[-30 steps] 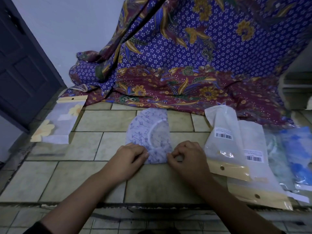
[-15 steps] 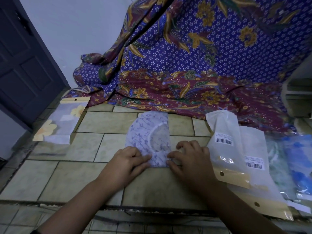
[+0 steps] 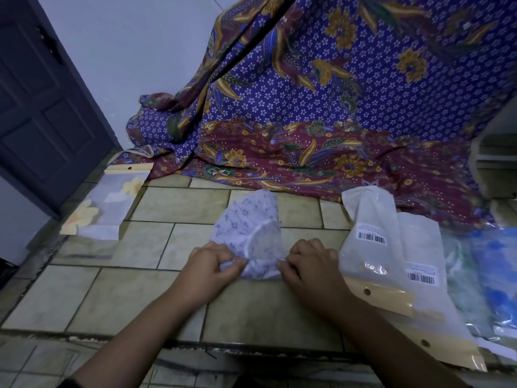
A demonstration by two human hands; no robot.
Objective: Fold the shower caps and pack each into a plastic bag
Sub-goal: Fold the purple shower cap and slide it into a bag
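So we've got both forearms coming in from 6 o'clock, angled toward each other over the tiled floor (image 3: 112, 292). Our left hand (image 3: 213, 266) sits knuckles up with the fingers curled in, and the thumb and fingertips are pinching the near left corner of the shower cap (image 3: 249, 228), bunching the plastic a bit there. Our right hand (image 3: 314, 266) mirrors it at roughly 3 o'clock from the left one: fingers curled under, pinching the cap's near right edge. The two hands are close together, with just the bottom strip of the cap between them.

The cap itself lies flat on the tiles at 12 o'clock from our hands, stretching away toward the batik cloth (image 3: 321, 113). It's thin, see-through white plastic with a small purple print, folded into a kind of half-dome shape. You can see the curved elastic rim running through the middle of it. Its far tip stops just short of the cloth's hem.

Other stuff, from the left: a dark door (image 3: 42, 107) at 9 o'clock, then a packed bag (image 3: 103, 205) with yellow flowers showing through it, at about 10 o'clock from the left hand and well apart from it. At 3 o'clock from the right hand, two empty plastic bags (image 3: 372, 219) with barcode stickers overlap, and past those there's some blue and green plastic stuff (image 3: 492, 264) that's too blurry to make out.
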